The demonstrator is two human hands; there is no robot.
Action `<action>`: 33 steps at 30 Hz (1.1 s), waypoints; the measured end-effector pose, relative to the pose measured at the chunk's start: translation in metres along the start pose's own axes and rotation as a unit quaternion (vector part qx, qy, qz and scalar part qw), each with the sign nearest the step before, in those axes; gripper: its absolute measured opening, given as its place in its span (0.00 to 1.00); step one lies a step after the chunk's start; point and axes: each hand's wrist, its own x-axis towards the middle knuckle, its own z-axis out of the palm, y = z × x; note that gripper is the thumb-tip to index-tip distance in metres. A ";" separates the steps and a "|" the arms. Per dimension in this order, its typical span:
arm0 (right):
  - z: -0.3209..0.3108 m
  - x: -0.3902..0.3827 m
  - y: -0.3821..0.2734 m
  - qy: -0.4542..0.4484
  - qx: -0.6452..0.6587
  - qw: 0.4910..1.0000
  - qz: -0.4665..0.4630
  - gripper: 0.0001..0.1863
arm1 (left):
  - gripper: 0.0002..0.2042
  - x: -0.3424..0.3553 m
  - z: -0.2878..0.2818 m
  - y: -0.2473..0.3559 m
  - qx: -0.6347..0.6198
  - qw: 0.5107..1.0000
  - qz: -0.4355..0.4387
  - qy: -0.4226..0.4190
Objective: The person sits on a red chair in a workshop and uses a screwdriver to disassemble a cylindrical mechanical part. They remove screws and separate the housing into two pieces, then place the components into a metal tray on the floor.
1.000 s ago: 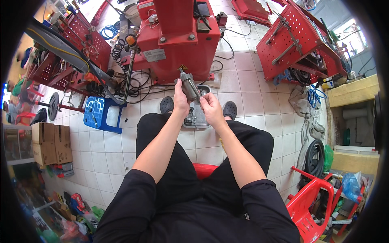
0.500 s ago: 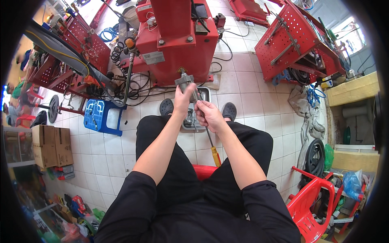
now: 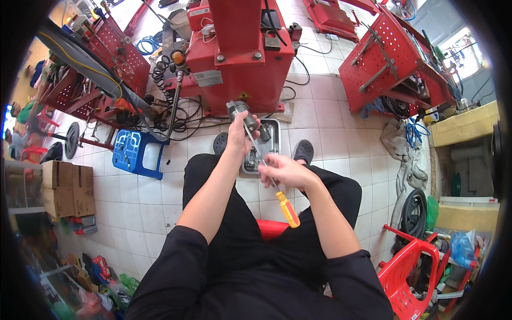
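Two hands up over lap: right hand (image 3: 285, 172) closed on screwdriver (image 3: 273, 184) w/ orange-yellow handle, left hand (image 3: 238, 136) gripping grey metal cylinder (image 3: 242, 116), shaft tip at it. Below, metal tray (image 3: 261, 146) betw. feet on white tile floor (image 3: 330, 138). Blue stool (image 3: 133, 153) left, red machine (image 3: 240, 53) beyond.

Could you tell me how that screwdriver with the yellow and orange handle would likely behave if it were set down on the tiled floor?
The screwdriver has a thin metal shaft, so it is probably stiff. Its rounded handle looks apt to roll on the smooth floor tiles. The right hand grips it by the shaft alone, which suggests it is fairly light.
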 end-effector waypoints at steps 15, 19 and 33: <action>0.087 -0.122 -0.028 0.406 -0.188 0.858 -0.253 0.17 | 0.24 -0.008 0.006 -0.003 -0.182 0.981 -0.060 -0.008; 0.099 -0.106 -0.053 0.469 -0.326 0.771 -0.282 0.16 | 0.35 -0.007 0.002 -0.002 -0.202 0.976 -0.075 0.014; 0.109 -0.100 -0.068 0.410 -0.477 0.706 -0.325 0.17 | 0.35 0.010 -0.014 -0.019 -0.227 0.970 -0.091 0.000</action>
